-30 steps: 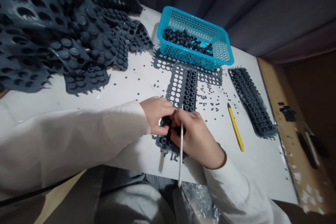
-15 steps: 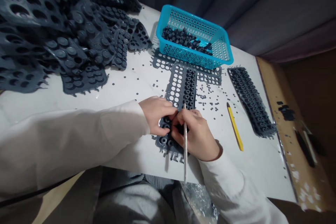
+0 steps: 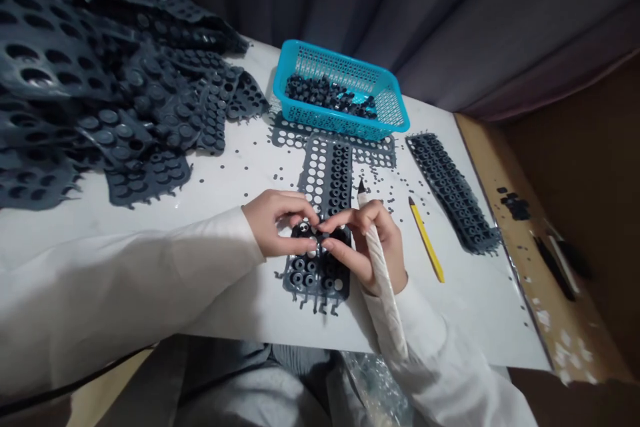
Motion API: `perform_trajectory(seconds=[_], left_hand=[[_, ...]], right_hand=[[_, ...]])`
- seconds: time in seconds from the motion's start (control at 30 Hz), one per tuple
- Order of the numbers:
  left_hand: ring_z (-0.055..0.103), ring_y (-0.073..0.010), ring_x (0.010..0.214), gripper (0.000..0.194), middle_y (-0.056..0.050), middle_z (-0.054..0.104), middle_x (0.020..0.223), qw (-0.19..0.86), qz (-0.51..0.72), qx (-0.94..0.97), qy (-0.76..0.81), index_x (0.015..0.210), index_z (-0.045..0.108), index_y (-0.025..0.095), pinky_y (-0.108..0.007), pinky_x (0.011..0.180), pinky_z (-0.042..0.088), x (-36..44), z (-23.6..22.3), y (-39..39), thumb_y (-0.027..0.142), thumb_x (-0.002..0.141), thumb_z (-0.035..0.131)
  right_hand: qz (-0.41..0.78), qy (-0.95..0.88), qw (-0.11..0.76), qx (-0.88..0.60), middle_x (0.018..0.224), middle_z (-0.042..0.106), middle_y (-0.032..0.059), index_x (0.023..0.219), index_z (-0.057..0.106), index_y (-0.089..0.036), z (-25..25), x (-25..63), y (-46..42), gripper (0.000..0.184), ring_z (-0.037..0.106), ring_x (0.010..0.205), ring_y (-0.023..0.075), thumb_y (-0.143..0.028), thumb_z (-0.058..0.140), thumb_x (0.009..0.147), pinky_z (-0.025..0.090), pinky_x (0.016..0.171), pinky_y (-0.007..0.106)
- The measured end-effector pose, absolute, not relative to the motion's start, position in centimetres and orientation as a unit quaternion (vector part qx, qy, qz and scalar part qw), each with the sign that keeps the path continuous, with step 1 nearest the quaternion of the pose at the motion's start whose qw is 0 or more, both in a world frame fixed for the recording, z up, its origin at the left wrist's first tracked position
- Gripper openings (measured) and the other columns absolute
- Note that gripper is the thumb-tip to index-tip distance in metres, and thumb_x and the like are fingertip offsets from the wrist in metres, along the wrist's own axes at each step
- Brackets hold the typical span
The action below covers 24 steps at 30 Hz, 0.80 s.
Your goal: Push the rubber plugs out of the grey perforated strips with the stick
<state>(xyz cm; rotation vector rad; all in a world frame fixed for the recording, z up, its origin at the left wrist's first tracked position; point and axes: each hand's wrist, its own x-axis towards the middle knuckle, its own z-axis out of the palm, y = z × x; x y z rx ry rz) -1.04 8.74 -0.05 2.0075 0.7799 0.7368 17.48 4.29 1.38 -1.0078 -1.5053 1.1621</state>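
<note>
A long dark rubber sheet (image 3: 325, 180) of moulded rings lies on the white table (image 3: 225, 173) in front of me, many of its holes punched out. My left hand (image 3: 277, 220) pinches a ring on the sheet's near part, fingers curled. My right hand (image 3: 373, 240) pinches beside it, fingertips nearly touching the left ones, and holds a white wrapped tool (image 3: 383, 273) whose dark tip points away from me. A blue basket (image 3: 340, 90) of loose black rings stands just beyond the sheet.
A big heap of dark rubber sheets (image 3: 100, 93) fills the left of the table. Another full strip (image 3: 453, 190) lies at the right, a yellow pencil (image 3: 426, 247) between it and my right hand. Small black punchings are scattered about. A wooden ledge (image 3: 545, 260) with dark tools borders the right edge.
The view shifted, so everything sits lower and further left. The white tool swung from upright to a slant along my right wrist. Both hands stayed pinched on the sheet.
</note>
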Motion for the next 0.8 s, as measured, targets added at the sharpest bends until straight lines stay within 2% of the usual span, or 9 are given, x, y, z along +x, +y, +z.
perform_trajectory(seconds=[0.2,0.33,0.57,0.67,0.8], left_hand=[[0.041,-0.0072,0.053,0.014,0.004,0.042,0.057,0.465,0.315,0.77,0.303,0.072,0.063,0.015,-0.02,0.051,0.034,-0.6,0.4,8.3,0.029,0.072,0.064],[0.041,-0.0081,0.052,0.014,0.004,0.043,0.056,0.464,0.317,0.766,0.311,0.071,0.063,0.015,-0.021,0.051,0.034,-0.5,0.2,8.4,0.029,0.073,0.062],[0.042,-0.0085,0.052,0.018,0.003,0.045,0.057,0.464,0.331,0.756,0.322,0.074,0.064,0.015,-0.021,0.049,0.033,-0.8,0.2,8.0,0.033,0.074,0.061],[0.047,-0.0103,0.059,0.016,0.001,0.052,0.065,0.388,0.356,0.766,0.368,0.08,0.064,0.015,-0.023,0.055,0.038,-0.9,1.5,9.4,0.029,0.078,0.056],[0.053,-0.0162,0.078,0.022,-0.005,0.057,0.089,0.193,0.375,0.795,0.436,0.095,0.062,0.016,-0.031,0.073,0.045,-0.7,4.2,15.1,0.026,0.077,0.054]], right_hand=[[0.491,-0.58,0.52,-0.39,0.086,0.069,-0.0002,0.074,0.03,-0.025,1.3,17.3,4.2,0.044,0.065,0.077,0.0167,-0.013,0.072,0.067,0.052,0.074,0.037],[0.499,-0.573,0.524,-0.385,0.088,0.069,0.0007,0.074,0.03,-0.025,1.3,17.3,4.2,0.044,0.065,0.08,0.0171,-0.015,0.073,0.068,0.052,0.074,0.037],[0.538,-0.531,0.533,-0.38,0.085,0.07,-0.0003,0.073,0.03,-0.024,1.4,17.2,4.4,0.045,0.065,0.074,0.0146,-0.017,0.074,0.067,0.053,0.072,0.034],[0.547,-0.508,0.551,-0.374,0.084,0.071,-0.001,0.073,0.031,-0.024,1.5,17.3,4.6,0.045,0.065,0.073,0.0138,-0.017,0.074,0.066,0.053,0.072,0.033],[0.538,-0.485,0.57,-0.388,0.082,0.071,-0.0007,0.073,0.03,-0.024,1.6,17.5,4.8,0.047,0.065,0.072,0.0141,-0.021,0.076,0.065,0.053,0.071,0.033]])
